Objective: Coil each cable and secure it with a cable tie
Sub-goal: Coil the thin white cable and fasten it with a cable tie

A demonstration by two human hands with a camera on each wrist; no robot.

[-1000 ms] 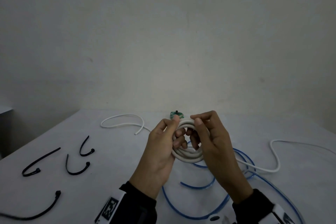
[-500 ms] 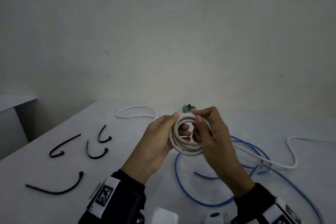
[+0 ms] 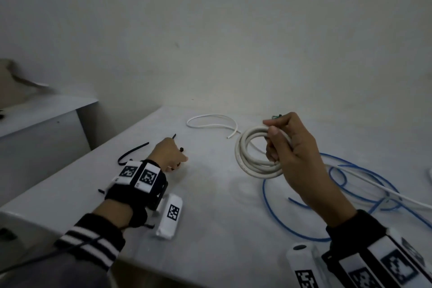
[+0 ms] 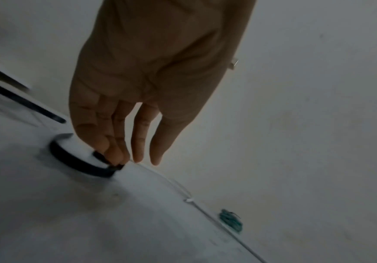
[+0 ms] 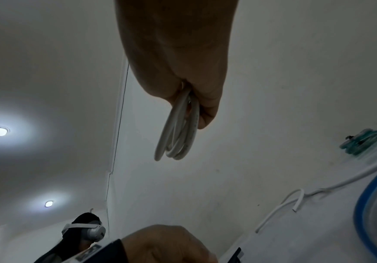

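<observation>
Over on the person's right, the right hand [image 3: 292, 147] is lifted above the table [image 3: 210, 206] with its fingers [image 3: 272, 131] and thumb curled round a white cable coil [image 3: 254, 156], several loops gathered together and hanging from the grip; the right wrist view shows the same loops [image 5: 178, 131] squeezed between thumb and fingers. A tail of that white cable trails away to the right across the table, over a loose blue cable [image 3: 350, 194] that sprawls in wide loops. Another white cable [image 3: 210, 121] lies curved near the far edge, and a small green coil [image 5: 361, 141] sits by the wall.

On the left, the left hand [image 3: 168, 154] is down at the table surface among the black cable ties. From the left wrist view its fingers [image 4: 115, 147] are nearly straight and pointing down, the tips touching the head end of a curved cable tie [image 4: 79, 162] that lies on the table; whether they pinch it I cannot tell. A second black tie [image 3: 132, 152] lies just to the left of that hand.
</observation>
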